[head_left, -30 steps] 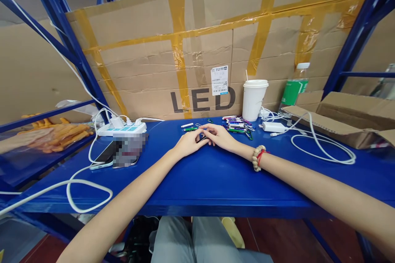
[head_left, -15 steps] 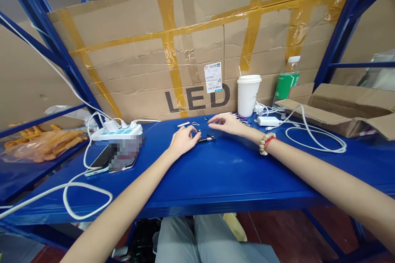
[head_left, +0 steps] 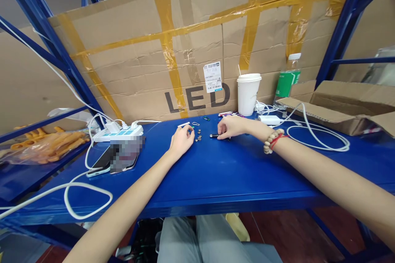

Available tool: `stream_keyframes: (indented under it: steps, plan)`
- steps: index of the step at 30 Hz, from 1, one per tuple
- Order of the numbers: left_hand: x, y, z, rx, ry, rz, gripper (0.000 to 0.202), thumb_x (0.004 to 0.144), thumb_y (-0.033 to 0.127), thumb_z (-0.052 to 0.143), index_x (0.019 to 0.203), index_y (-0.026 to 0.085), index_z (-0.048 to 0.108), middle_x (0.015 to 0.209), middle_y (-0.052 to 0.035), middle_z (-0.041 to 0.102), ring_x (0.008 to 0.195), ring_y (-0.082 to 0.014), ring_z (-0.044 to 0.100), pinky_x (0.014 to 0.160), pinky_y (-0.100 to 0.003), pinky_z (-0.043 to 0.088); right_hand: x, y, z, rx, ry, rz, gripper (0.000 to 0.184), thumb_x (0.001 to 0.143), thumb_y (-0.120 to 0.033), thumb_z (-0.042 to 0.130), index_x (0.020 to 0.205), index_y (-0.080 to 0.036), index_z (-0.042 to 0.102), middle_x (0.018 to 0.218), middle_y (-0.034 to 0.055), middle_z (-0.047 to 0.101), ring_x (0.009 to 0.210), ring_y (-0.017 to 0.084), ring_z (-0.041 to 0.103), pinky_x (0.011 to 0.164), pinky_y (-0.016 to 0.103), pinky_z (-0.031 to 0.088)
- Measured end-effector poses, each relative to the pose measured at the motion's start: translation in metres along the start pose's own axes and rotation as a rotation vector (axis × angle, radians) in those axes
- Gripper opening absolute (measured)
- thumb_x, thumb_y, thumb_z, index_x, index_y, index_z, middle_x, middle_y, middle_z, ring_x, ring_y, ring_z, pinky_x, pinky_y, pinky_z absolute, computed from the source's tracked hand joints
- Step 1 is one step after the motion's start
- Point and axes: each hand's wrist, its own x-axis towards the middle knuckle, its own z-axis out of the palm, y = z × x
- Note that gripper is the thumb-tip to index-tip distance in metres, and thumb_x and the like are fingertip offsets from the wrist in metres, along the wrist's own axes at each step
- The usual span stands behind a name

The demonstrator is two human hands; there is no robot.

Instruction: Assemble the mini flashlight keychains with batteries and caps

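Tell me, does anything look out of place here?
Nothing looks spilled. The big brown cardboard sheet is creased and patched with glossy amber tape, so it seems worn. Small brass-coloured pieces lie scattered between the left hand and right hand. A thick white cable loops untidily at the blue metal shelf's left front.

Left forearm (head_left: pixel 132 197) extended forward and inward, left hand (head_left: pixel 181 139) with fingers curled, thumb near index finger, right forearm (head_left: pixel 324 174) angled inward from the right, right hand (head_left: pixel 232 126) palm down, thumb and fingers pinched, hands apart.
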Motion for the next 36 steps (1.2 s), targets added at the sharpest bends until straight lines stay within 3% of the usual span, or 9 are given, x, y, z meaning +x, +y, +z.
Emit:
stream_keyframes:
  steps: [7,14,17,20,24,27,31,36]
  plan:
    - [0.0,0.0,-0.005,0.051,0.107,-0.072,0.011,0.08,0.024,0.046,0.083,0.022,0.056,0.078,-0.0045,0.06,0.089,-0.0224,0.048,0.066,-0.029,0.043,-0.002,0.003,-0.011,-0.353,0.043,0.236,0.011,0.052,-0.018,0.069,0.061,-0.023,0.068,0.061,-0.0005,0.066,0.056,0.018,0.061,0.047,0.027,0.038]
    - [0.001,-0.007,-0.003,0.131,0.077,-0.134,0.015,0.075,0.024,0.05,0.087,0.019,0.058,0.096,-0.0095,0.059,0.096,-0.0267,0.047,0.079,-0.037,0.042,-0.008,-0.007,-0.019,-0.451,0.103,0.388,0.02,0.045,-0.003,0.069,0.044,-0.018,0.056,0.052,0.0067,0.061,0.065,0.03,0.063,0.059,0.037,0.043]
    - [0.001,-0.007,-0.004,0.138,0.072,-0.122,0.017,0.077,0.024,0.049,0.09,0.019,0.059,0.098,-0.0096,0.06,0.097,-0.0267,0.049,0.083,-0.038,0.041,-0.009,-0.007,-0.018,-0.514,0.129,0.411,0.017,0.046,-0.004,0.07,0.048,-0.017,0.059,0.06,0.0095,0.064,0.07,0.031,0.063,0.061,0.038,0.042]
    - [0.002,-0.007,-0.004,0.13,0.07,-0.09,0.019,0.079,0.022,0.047,0.092,0.02,0.06,0.102,-0.0081,0.061,0.098,-0.0257,0.051,0.086,-0.039,0.04,-0.007,-0.011,-0.011,-0.576,0.209,0.316,0.008,0.061,-0.018,0.067,0.068,-0.017,0.067,0.075,0.0106,0.068,0.076,0.028,0.063,0.062,0.034,0.043]
    - [0.005,-0.012,-0.006,0.109,0.068,-0.048,0.023,0.082,0.018,0.042,0.095,0.018,0.061,0.105,-0.009,0.062,0.102,-0.0249,0.053,0.089,-0.039,0.039,-0.001,-0.026,0.008,-0.41,0.348,-0.029,0.029,0.078,-0.032,0.053,0.103,-0.022,0.062,0.101,0.0088,0.064,0.09,0.023,0.06,0.073,0.033,0.044]
    - [0.009,-0.02,-0.007,0.089,0.047,0.006,0.029,0.084,0.014,0.038,0.104,0.018,0.06,0.114,-0.0086,0.06,0.113,-0.023,0.049,0.096,-0.037,0.035,0.001,-0.041,0.025,-0.223,0.284,-0.256,0.043,0.082,-0.042,0.048,0.12,-0.022,0.052,0.118,0.0093,0.056,0.105,0.024,0.054,0.088,0.038,0.04]
    - [0.012,-0.033,-0.004,0.06,-0.028,0.083,0.035,0.087,0.015,0.036,0.118,0.021,0.053,0.13,-0.0062,0.049,0.127,-0.0222,0.035,0.101,-0.039,0.031,0.0,-0.056,0.042,-0.101,0.132,-0.326,0.052,0.083,-0.049,0.045,0.13,-0.027,0.043,0.136,0.0088,0.041,0.126,0.026,0.034,0.1,0.046,0.027]
    - [0.011,-0.042,-0.001,0.035,-0.125,0.118,0.038,0.088,0.013,0.032,0.116,0.027,0.054,0.128,-0.0018,0.051,0.12,-0.0183,0.044,0.096,-0.036,0.037,0.002,-0.06,0.049,-0.059,0.029,-0.306,0.047,0.087,-0.047,0.037,0.13,-0.027,0.043,0.139,0.0075,0.037,0.13,0.024,0.028,0.104,0.047,0.022]
